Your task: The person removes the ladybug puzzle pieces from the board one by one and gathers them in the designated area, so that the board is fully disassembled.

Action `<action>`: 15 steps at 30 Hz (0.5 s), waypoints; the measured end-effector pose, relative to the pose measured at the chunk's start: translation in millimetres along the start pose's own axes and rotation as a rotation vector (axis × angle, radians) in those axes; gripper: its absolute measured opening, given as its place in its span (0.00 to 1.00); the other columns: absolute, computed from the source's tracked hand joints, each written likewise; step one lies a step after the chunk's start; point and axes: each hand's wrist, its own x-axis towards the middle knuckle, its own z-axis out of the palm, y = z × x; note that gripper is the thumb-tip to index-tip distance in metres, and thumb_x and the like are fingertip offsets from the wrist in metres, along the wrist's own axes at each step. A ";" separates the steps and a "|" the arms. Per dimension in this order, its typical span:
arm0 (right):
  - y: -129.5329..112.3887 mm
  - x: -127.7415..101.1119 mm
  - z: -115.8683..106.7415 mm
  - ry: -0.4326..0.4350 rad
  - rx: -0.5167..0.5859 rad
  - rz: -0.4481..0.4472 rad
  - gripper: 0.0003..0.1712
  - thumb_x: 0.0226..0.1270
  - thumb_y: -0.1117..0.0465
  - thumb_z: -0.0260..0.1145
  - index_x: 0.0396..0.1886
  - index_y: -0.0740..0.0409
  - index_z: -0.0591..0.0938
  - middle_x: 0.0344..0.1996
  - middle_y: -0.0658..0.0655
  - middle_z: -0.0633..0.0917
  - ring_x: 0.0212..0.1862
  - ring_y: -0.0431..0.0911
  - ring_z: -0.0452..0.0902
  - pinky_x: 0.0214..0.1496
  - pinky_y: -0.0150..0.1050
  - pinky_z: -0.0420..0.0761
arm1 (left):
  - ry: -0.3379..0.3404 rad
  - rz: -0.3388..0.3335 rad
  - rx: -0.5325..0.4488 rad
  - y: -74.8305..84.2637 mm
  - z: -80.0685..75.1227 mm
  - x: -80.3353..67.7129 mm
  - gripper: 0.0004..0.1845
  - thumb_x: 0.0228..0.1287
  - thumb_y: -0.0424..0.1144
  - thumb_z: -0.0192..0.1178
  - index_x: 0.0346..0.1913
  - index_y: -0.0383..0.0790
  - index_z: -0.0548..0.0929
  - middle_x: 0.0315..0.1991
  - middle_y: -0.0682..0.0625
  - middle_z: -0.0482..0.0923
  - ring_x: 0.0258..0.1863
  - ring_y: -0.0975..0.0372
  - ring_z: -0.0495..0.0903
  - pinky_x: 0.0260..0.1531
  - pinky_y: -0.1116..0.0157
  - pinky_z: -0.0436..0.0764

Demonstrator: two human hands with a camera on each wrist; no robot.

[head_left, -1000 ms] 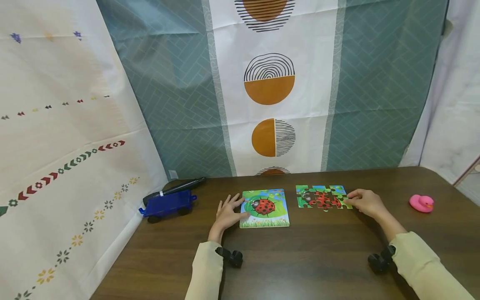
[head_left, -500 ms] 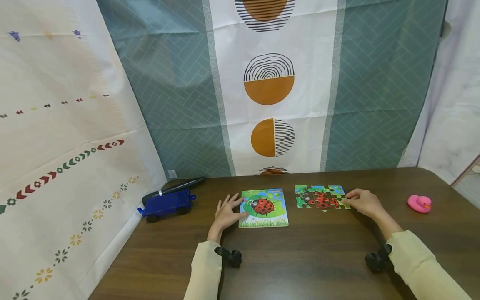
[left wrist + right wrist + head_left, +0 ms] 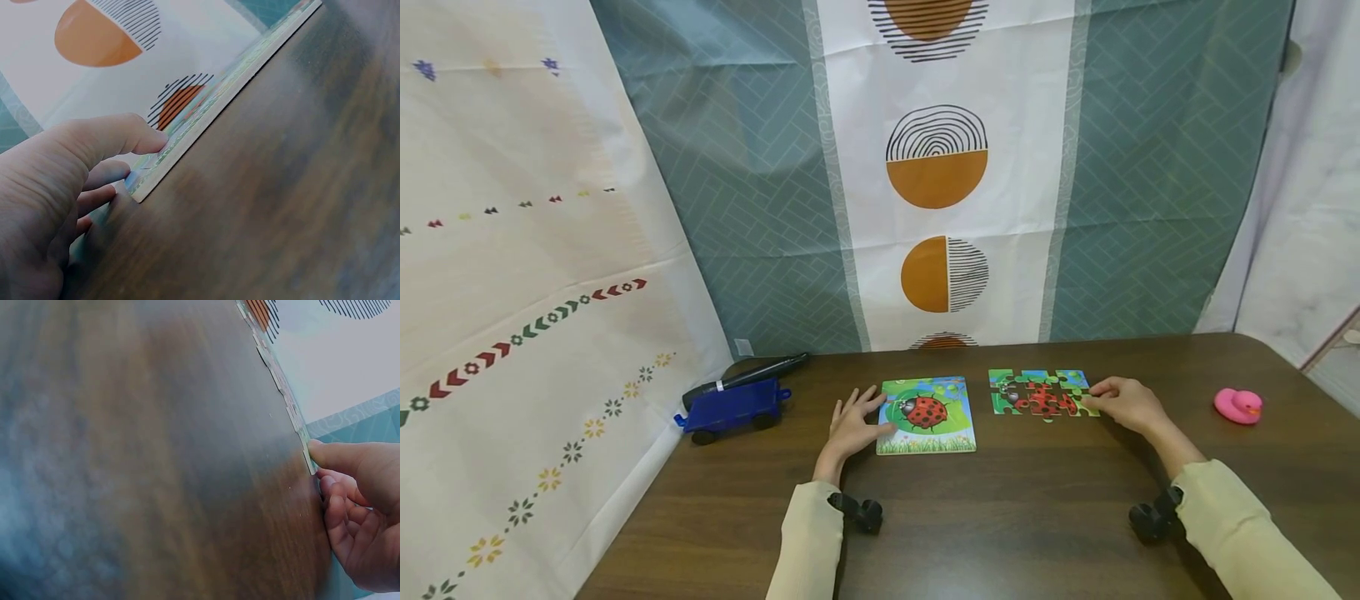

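Observation:
A square ladybug picture board (image 3: pixel 927 416) lies flat on the table, left of centre. My left hand (image 3: pixel 853 432) is at its left edge, fingers spread, the thumb resting on top. In the left wrist view the thumb (image 3: pixel 119 137) reaches over the board's pale edge (image 3: pixel 187 147) near a corner. To the right lies a ladybug jigsaw puzzle (image 3: pixel 1043 395) made of interlocking pieces, with dark gaps between some. My right hand (image 3: pixel 1131 406) pinches a green piece at its lower right corner. In the right wrist view, thumb and curled fingers (image 3: pixel 340 506) meet at the puzzle's end.
A blue toy wagon (image 3: pixel 733 408) and a black marker-like stick (image 3: pixel 767 371) lie at the table's back left. A pink toy duck (image 3: pixel 1238 406) stands to the right of my right hand. Patterned cloth (image 3: pixel 760 208) hangs behind the table.
Both hands hold nearly the same places at the board and the puzzle. The whole head view has shifted very slightly.

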 end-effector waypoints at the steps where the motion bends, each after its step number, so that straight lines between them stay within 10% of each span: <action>1: 0.1 0.2 0.0 0.001 -0.002 -0.001 0.29 0.68 0.48 0.62 0.51 0.73 0.78 0.45 0.74 0.81 0.35 0.51 0.81 0.33 0.40 0.79 | -0.001 -0.001 0.001 0.0 0.0 0.0 0.36 0.57 0.45 0.67 0.69 0.41 0.72 0.76 0.43 0.58 0.78 0.43 0.46 0.75 0.39 0.35; 15: 2.3 1.8 1.4 0.018 0.002 0.008 0.28 0.68 0.49 0.63 0.49 0.73 0.78 0.40 0.69 0.82 0.33 0.48 0.78 0.31 0.37 0.75 | 0.006 0.004 0.021 0.5 -0.8 0.4 0.36 0.57 0.45 0.67 0.69 0.40 0.72 0.75 0.41 0.59 0.78 0.42 0.47 0.75 0.38 0.35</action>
